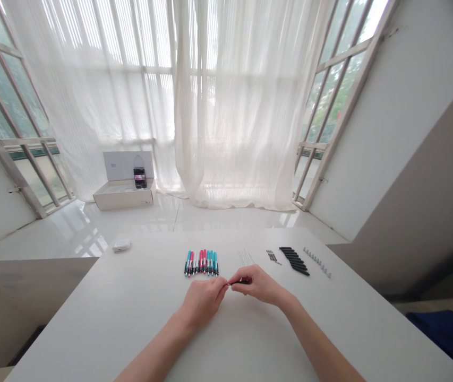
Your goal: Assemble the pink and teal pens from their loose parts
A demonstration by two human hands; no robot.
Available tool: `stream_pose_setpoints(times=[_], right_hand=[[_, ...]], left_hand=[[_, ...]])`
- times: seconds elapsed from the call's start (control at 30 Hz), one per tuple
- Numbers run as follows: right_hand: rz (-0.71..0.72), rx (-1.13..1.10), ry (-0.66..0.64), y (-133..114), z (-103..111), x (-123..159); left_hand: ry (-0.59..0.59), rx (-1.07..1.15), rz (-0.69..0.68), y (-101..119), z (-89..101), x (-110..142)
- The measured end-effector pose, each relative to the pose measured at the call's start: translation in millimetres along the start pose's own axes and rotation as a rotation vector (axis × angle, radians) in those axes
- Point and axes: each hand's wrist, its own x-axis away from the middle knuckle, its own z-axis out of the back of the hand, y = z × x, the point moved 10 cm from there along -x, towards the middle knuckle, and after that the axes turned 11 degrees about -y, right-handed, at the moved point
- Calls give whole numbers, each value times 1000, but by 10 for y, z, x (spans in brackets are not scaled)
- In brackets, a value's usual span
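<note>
Forearms (166, 337) converge, right hand (261, 284) clamped on a black barrel (240, 283), left hand (204, 298) pinched together at its end.

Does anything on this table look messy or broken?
Nothing looks spilled or broken. The small metal pieces, though, lie in a loose cluster, untidy beside the neat row of black tubes.

White table (170, 329), black barrels (293, 261), pens (201, 262) — teal, pink, white, black.

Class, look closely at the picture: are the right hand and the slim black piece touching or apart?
Touching: the head view shows the right hand pinching the slim black piece between thumb and fingers.
</note>
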Motion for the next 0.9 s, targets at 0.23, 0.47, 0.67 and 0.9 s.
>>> stream_pose_setpoints(times=[0.23,0.47,0.67,0.9], right_hand=[[4,-112,-65,52,-118,-26],[0,-81,-106,-29,-211,-26],[-15,-72,-80,7,-168,-22],[14,60,84,-38,147,47]], left_hand=[[-24,30,-29,29,-2,-4],[-64,103,-36,67,-14,2],[-90,107,-46,69,-43,-12],[-71,107,58,-46,-25,-22]])
